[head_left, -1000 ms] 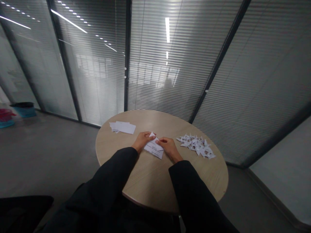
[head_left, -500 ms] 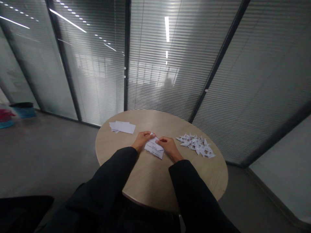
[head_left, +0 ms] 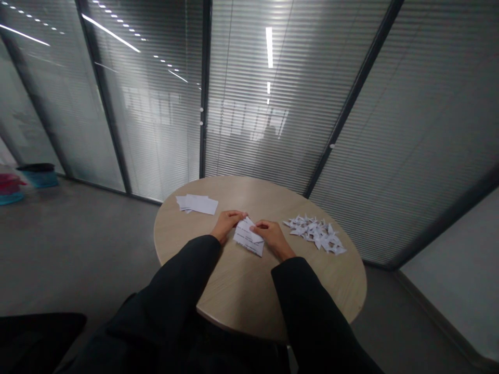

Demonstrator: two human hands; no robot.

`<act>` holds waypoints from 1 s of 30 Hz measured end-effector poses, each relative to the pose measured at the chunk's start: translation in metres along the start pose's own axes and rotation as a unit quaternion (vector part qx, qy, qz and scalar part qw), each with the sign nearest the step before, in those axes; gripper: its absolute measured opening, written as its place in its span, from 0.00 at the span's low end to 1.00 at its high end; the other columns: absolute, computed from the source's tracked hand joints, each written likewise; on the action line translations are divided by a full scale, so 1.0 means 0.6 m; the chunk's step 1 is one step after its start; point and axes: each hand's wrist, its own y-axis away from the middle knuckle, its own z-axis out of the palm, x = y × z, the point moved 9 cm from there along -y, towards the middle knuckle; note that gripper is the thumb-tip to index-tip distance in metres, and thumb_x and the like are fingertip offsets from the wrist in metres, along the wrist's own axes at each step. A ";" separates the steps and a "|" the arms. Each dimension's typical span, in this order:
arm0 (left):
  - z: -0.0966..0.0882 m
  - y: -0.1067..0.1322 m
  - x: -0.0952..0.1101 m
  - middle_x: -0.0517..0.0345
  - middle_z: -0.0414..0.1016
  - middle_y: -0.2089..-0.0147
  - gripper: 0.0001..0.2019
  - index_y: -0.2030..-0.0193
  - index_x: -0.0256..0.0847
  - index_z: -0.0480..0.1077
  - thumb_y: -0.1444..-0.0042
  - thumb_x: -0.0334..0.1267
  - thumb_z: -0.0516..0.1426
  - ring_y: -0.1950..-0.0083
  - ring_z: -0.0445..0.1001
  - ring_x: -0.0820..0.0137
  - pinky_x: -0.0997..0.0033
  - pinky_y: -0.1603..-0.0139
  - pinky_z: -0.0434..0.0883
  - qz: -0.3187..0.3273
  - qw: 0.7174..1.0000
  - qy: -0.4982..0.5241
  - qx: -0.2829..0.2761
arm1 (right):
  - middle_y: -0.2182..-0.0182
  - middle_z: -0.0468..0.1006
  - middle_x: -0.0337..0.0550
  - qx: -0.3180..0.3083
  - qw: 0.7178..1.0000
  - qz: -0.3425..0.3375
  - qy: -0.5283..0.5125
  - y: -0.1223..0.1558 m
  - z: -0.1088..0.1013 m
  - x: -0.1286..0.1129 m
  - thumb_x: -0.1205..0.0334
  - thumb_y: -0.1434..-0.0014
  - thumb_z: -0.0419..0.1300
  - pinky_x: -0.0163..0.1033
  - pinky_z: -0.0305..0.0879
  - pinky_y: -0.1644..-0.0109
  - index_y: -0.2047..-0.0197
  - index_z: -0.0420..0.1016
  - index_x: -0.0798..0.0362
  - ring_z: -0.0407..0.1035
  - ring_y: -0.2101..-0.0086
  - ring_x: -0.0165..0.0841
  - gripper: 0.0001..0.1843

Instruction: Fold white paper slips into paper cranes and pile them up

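Observation:
A white sheet of paper (head_left: 249, 240) with printed lines lies between my hands at the middle of the table, its upper part folded over to a slanting flap. My left hand (head_left: 228, 222) pinches the paper's top corner with thumb and fingers. From the right, my right hand (head_left: 271, 235) grips the flap's edge, thumb on top and fingers curled. Off to the right lies a heap of folded paper cranes (head_left: 315, 232). Several flat white paper sheets (head_left: 200, 204) are stacked loosely at the back left.
The round wooden table (head_left: 249, 306) carries everything. Glass partitions with blinds (head_left: 249, 150) stand close behind it. On the floor at far left are a blue bin with a black liner (head_left: 41, 176) and a red and blue one (head_left: 10, 189). A dark chair-like shape (head_left: 39, 337) is at lower left.
My left fingers have shifted slightly along the paper's top corner. The right hand keeps nearly the same place on the flap. The whole view has moved a little.

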 end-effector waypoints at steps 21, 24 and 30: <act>-0.007 0.000 -0.004 0.52 0.74 0.77 0.17 0.75 0.32 0.75 0.59 0.49 0.66 0.76 0.70 0.72 0.73 0.73 0.64 -0.004 0.999 -0.006 0.039 | 0.78 0.77 0.40 -0.026 1.000 0.009 -0.005 0.004 0.006 -0.003 0.52 0.60 0.68 0.35 0.61 0.73 0.75 0.75 0.55 0.69 0.76 0.31 0.15; -0.009 -0.002 -0.009 0.51 0.75 0.75 0.17 0.74 0.32 0.76 0.58 0.49 0.65 0.75 0.71 0.71 0.72 0.71 0.66 -0.011 0.999 -0.003 0.039 | 0.78 0.77 0.40 -0.027 1.000 0.011 0.003 0.003 0.007 0.000 0.52 0.60 0.68 0.35 0.60 0.73 0.75 0.75 0.55 0.69 0.76 0.32 0.14; -0.009 -0.004 -0.016 0.49 0.76 0.75 0.23 0.73 0.32 0.76 0.54 0.56 0.61 0.76 0.71 0.72 0.73 0.73 0.65 -0.031 0.999 -0.005 0.030 | 0.79 0.76 0.40 -0.023 1.000 0.017 -0.002 0.002 0.006 0.007 0.53 0.61 0.68 0.35 0.60 0.74 0.76 0.75 0.55 0.68 0.77 0.31 0.14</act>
